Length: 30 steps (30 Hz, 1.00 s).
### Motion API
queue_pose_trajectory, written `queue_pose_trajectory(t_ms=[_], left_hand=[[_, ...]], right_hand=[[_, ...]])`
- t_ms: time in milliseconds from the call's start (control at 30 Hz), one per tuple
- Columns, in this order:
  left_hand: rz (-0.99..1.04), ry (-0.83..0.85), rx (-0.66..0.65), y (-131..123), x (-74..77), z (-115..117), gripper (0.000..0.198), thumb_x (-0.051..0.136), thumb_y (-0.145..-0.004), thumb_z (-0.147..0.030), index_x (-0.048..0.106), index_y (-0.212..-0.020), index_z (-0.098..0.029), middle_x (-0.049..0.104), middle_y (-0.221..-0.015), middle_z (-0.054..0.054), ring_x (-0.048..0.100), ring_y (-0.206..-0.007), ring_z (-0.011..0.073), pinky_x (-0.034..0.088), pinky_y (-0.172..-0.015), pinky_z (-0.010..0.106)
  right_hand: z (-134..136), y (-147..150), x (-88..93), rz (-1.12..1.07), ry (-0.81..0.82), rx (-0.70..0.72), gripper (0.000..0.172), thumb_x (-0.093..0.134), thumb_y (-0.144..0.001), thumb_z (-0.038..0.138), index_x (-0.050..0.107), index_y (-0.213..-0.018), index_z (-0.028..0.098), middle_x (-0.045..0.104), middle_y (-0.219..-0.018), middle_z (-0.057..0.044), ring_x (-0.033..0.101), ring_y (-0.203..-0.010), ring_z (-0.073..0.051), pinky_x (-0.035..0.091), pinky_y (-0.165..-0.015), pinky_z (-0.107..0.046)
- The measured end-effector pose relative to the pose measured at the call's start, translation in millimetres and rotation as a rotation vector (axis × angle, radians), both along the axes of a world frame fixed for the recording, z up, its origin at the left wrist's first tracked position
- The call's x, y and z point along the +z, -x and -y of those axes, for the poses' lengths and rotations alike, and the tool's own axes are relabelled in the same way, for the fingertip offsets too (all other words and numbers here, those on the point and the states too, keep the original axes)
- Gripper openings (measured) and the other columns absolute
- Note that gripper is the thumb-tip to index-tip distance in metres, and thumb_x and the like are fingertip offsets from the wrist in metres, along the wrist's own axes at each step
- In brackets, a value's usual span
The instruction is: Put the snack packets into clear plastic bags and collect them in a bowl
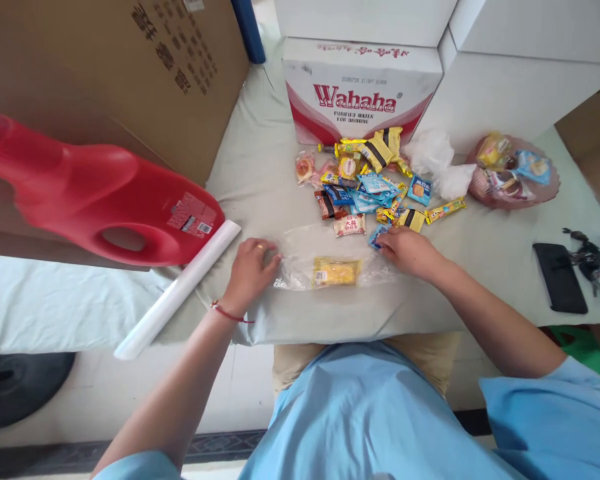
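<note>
A clear plastic bag [300, 257] lies flat on the cloth-covered table with a yellow-wrapped snack [337, 272] inside. At the bag's left end, my left hand [251, 270] has its fingers closed on the plastic edge. My right hand [411, 252] pinches a small blue snack packet [379, 235] above the bag's right part; its fingertips partly cover the packet. Just beyond lies a loose pile of wrapped snacks: light-blue sachets [373, 190], yellow-and-black packs [377, 153], a white-and-red packet [350, 225] and a yellow stick pack [445, 210].
A Wahaha carton [363, 93] stands behind the pile. To the right are crumpled clear plastic [437, 163], a pink bowl [520, 197] with snacks, a black phone [560, 277] and keys [587, 257]. A red jug [130, 193] and white roll [180, 290] lie left.
</note>
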<state>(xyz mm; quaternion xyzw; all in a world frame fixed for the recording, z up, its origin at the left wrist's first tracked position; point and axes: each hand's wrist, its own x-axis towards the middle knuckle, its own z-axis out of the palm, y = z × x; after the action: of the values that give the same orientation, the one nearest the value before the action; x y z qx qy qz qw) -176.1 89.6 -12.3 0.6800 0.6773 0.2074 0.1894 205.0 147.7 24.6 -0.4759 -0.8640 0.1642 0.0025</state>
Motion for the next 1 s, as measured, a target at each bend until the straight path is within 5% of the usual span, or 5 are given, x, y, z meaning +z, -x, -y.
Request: queue_pose_trajectory(t_ms=[233,367,433,633,1000], left_hand=[[-0.113,-0.487,0.315,-28.8,40.6,49.3,0.029,0.05,-0.103,-0.031,0.072,-0.116,-0.019,0.07,-0.112,0.014,0.065,-0.113,0.0293,0.052,-0.104,0.049],[-0.09,-0.278,-0.144,-82.1,45.3,70.7,0.037,0.043,-0.105,-0.025,0.072,-0.128,-0.027,0.076,-0.121,0.007,0.07,-0.103,0.0224,0.055,-0.095,0.037],[-0.123,-0.168,-0.211,-103.7,35.3,67.8,0.043,0.039,-0.107,-0.026,0.069,-0.137,-0.028,0.076,-0.13,0.007,0.07,-0.105,0.0229,0.055,-0.094,0.038],[-0.217,-0.005,-0.247,-119.0,4.4,52.9,0.046,0.037,-0.107,-0.025,0.067,-0.141,-0.027,0.072,-0.142,0.005,0.071,-0.113,0.0225,0.059,-0.086,0.035],[-0.219,0.092,-0.194,-125.2,9.5,54.1,0.039,0.049,-0.107,-0.022,0.069,-0.139,-0.027,0.069,-0.146,0.006,0.071,-0.122,0.0234,0.059,-0.091,0.033]], right_hand=[[-25.4,61.7,13.9,-0.055,-0.155,0.143,0.029,0.048,-0.105,0.023,0.074,-0.117,0.016,0.072,-0.115,-0.014,0.057,-0.113,-0.031,0.046,-0.099,-0.043],[-39.5,100.2,-1.6,-0.056,-0.134,0.243,0.032,0.055,-0.102,0.022,0.069,-0.13,0.014,0.068,-0.13,-0.017,0.047,-0.132,-0.035,0.04,-0.109,-0.048],[-44.3,113.2,-8.8,0.0,-0.128,0.229,0.035,0.058,-0.1,0.02,0.068,-0.133,0.014,0.065,-0.137,-0.018,0.045,-0.135,-0.037,0.041,-0.108,-0.051],[-55.6,127.7,-14.3,0.091,-0.041,0.092,0.031,0.067,-0.096,0.025,0.073,-0.125,0.016,0.068,-0.128,-0.02,0.051,-0.128,-0.039,0.045,-0.103,-0.053],[-53.1,122.2,-8.2,-0.092,-0.013,0.183,0.019,0.061,-0.097,0.019,0.074,-0.11,0.02,0.068,-0.128,-0.012,0.049,-0.134,-0.032,0.041,-0.106,-0.043]])
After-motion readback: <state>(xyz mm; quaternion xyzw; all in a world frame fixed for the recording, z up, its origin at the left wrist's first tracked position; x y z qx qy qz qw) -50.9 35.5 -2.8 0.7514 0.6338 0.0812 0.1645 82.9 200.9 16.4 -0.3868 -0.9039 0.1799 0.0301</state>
